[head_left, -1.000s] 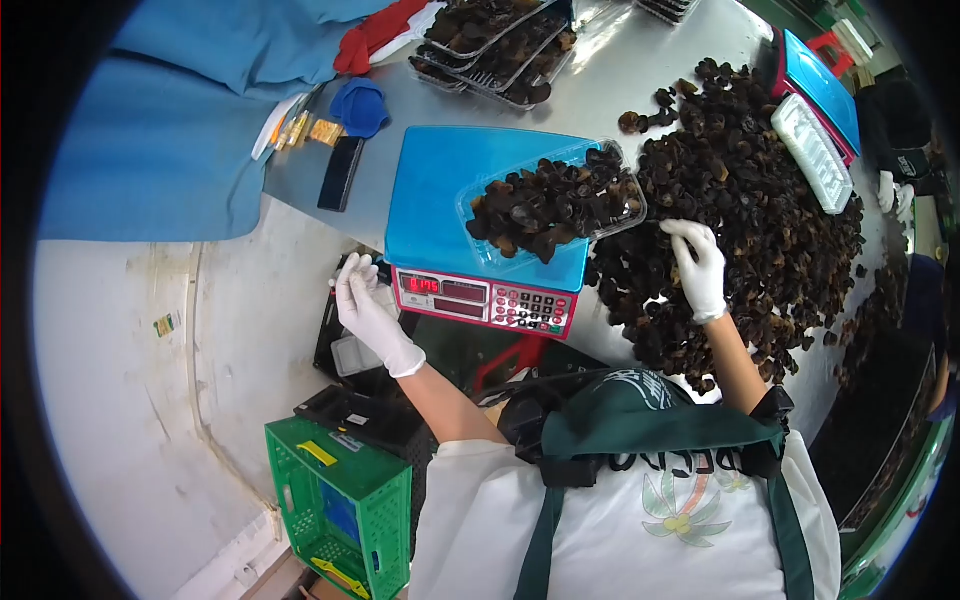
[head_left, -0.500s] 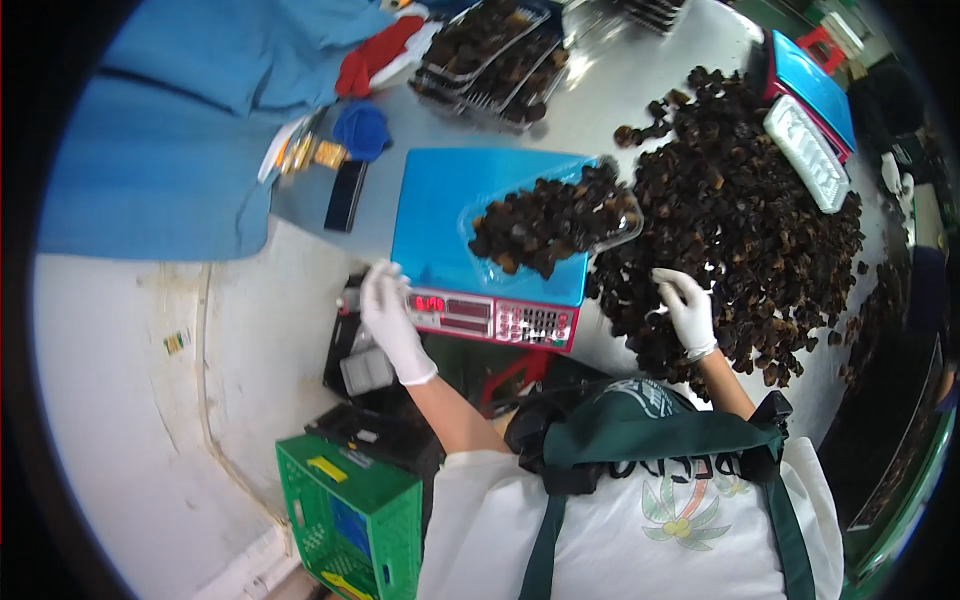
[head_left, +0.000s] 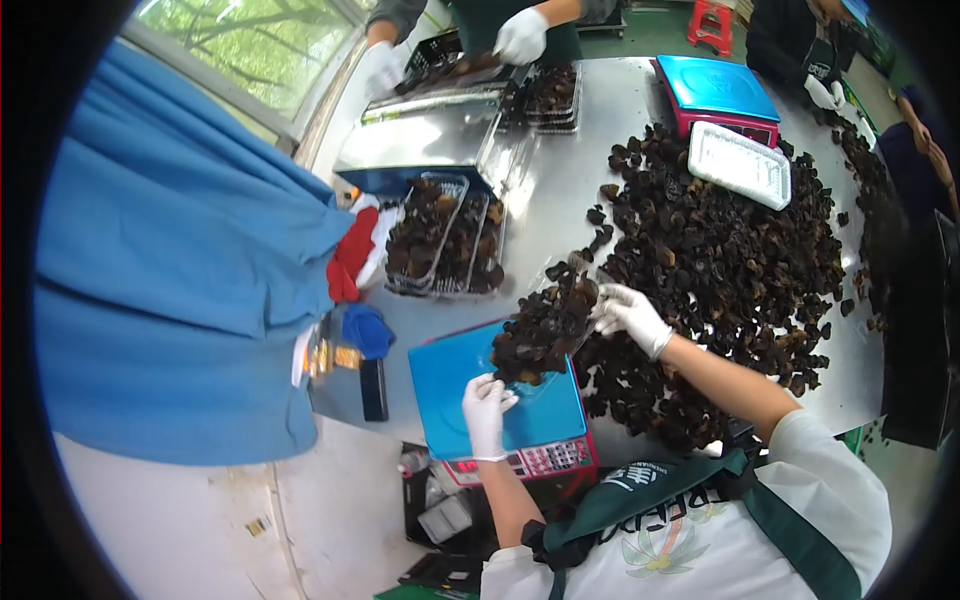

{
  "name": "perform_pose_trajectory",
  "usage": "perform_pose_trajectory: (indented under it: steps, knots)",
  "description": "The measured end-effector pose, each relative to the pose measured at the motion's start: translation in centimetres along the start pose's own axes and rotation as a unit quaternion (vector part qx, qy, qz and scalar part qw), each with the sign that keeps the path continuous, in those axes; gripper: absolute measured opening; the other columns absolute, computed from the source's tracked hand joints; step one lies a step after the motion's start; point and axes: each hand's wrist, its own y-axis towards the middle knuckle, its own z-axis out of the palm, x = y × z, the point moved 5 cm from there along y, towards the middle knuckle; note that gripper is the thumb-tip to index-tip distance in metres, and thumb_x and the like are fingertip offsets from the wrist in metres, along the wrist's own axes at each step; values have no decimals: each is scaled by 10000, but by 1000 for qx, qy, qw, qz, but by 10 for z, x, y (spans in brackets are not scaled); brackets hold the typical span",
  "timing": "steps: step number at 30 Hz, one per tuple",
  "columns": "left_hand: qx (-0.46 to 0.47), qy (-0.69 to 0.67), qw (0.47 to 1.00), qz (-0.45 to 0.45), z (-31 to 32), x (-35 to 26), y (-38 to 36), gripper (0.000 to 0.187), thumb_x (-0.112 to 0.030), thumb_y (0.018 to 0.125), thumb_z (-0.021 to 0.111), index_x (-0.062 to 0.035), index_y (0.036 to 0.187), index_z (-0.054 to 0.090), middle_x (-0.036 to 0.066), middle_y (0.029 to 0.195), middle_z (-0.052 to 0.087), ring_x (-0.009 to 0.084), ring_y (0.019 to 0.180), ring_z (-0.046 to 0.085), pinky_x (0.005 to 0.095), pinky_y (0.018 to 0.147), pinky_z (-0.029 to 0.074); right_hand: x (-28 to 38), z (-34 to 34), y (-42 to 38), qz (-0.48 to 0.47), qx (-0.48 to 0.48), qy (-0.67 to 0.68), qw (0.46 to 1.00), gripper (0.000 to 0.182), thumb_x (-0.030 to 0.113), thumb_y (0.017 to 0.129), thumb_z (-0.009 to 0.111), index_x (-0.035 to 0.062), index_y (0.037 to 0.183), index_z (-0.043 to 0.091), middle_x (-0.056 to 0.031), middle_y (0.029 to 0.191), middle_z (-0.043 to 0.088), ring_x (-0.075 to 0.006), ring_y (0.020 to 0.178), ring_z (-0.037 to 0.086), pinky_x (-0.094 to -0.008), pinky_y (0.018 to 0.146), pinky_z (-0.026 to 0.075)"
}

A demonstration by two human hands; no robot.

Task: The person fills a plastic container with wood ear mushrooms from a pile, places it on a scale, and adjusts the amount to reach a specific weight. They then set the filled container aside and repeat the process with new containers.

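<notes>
A clear plastic tray point(head_left: 528, 375), heaped with dark brown, curled pieces like wood ear mushrooms point(head_left: 545, 330), is tilted above the blue top of a weighing scale point(head_left: 450, 385). My right hand point(head_left: 632, 318), in a white glove, has its fingers closed on the tray's far right end. The gloved left hand point(head_left: 487, 415) pinches the near left end, over the scale's platform. Below my left wrist is the scale's red-edged panel with keys and a lit display point(head_left: 550, 458). The loose pile of the same dark pieces point(head_left: 690, 290) spreads to the right.
Filled trays point(head_left: 440, 240) stack at the back left, beside a metal box point(head_left: 420, 145) where a co-worker's gloved hands point(head_left: 522, 38) work. A white tray point(head_left: 740, 165) leans near a second blue scale point(head_left: 715, 88). A dark phone-like slab point(head_left: 374, 390) and blue cloth point(head_left: 368, 332) lie left.
Both hands have come to the tray and closed on its ends; it is now tilted over the scale. My view has swung up, showing the co-workers and window.
</notes>
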Motion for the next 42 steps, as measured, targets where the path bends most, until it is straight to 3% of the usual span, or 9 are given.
perform_pose_trajectory:
  steps: [9,14,18,25,31,34,38,39,42]
  knots:
    - [129,-75,988,-36,128,-41,156,191,-39,875,508,27,1038,433,118,871,552,194,713,605,368,686,578,114,-68,160,-21,-10,-95,995,285,104,851,493,14,1121,491,-81,865,621,-156,702,624,-266,651,528]
    - [109,-72,990,-50,188,-37,223,198,-29,874,493,1,1051,410,106,858,543,201,697,598,390,679,578,98,-122,282,0,-6,-18,1000,457,85,840,498,-15,1278,415,-100,825,621,-181,635,620,-300,593,539]
    - [85,-94,990,-60,218,-30,264,254,5,862,490,14,1093,385,122,893,534,225,686,599,410,672,579,75,-141,380,-6,-66,-261,963,451,75,833,498,22,1277,434,-93,823,621,-178,577,610,-296,529,512]
    - [72,-77,994,24,226,-51,241,655,-68,867,553,-38,1404,179,209,1367,321,321,1257,365,401,1018,355,99,-121,327,-21,-52,-74,996,587,99,865,550,26,1392,301,-143,1214,540,-200,1040,555,-341,886,469]
    - [286,98,935,184,256,-100,71,748,-24,855,558,-58,1444,96,205,1415,282,299,1290,332,392,1059,289,179,-156,104,-333,-132,-511,781,290,167,814,572,69,1081,628,-164,1060,623,-318,948,600,-399,813,478]
    - [326,104,928,147,256,-81,20,761,-20,852,565,-68,1446,92,194,1383,333,285,1240,397,373,1028,340,201,-212,25,-413,-288,-671,545,338,174,766,655,73,1083,601,-135,921,628,-272,915,595,-379,812,470]
    - [339,111,925,132,259,-47,-21,753,-7,852,557,-72,1446,98,183,1353,372,250,1185,444,345,978,389,168,-323,20,-197,-234,-754,582,195,266,755,630,85,825,650,-103,764,604,-288,765,607,-406,722,490]
    - [338,107,927,122,260,-40,-30,751,-4,852,555,-71,1445,99,181,1351,375,245,1172,452,340,968,396,160,-340,23,-269,-268,-651,657,170,258,757,622,93,784,654,-96,753,606,-287,755,606,-410,714,489]
    - [320,88,938,98,260,-31,-55,742,8,856,542,-68,1444,96,176,1338,390,232,1140,471,320,947,410,148,-357,45,-223,-201,-764,572,144,244,754,610,109,736,657,-89,735,606,-284,749,609,-414,692,487]
